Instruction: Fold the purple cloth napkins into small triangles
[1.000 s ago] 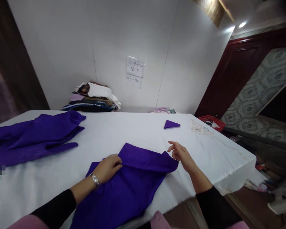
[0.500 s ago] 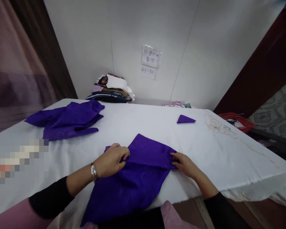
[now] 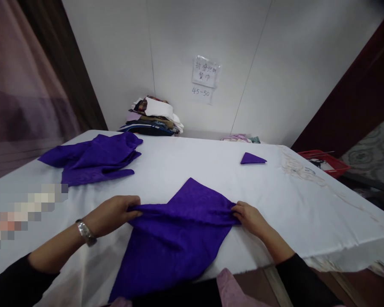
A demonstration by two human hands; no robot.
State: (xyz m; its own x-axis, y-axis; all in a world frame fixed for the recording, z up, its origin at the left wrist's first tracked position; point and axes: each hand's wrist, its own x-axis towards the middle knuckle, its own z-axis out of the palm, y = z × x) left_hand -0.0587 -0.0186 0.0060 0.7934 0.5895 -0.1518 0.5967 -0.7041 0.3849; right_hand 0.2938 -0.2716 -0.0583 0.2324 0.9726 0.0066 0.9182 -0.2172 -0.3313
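A purple cloth napkin [image 3: 179,238] lies spread across the near side of the table, one corner pointing to the back and its lower part reaching the front edge. My left hand [image 3: 118,213], with a silver bracelet at the wrist, pinches its left corner. At the right corner my right hand [image 3: 248,218] grips the cloth between thumb and fingers. Between both hands the fabric is pulled fairly taut, with creases running across. A small folded purple triangle [image 3: 252,158] rests farther back on the right.
A loose heap of purple cloths [image 3: 96,157] lies at the back left of the white-covered table [image 3: 294,204]. Against the wall sits a stack of folded garments [image 3: 153,117]. Handwritten paper signs [image 3: 206,72] hang above. A red basket [image 3: 334,164] stands beyond the right edge.
My left hand has moved left and taken hold of the napkin's left corner, drawing it out. My right hand stays at the right corner. The view has shifted slightly.
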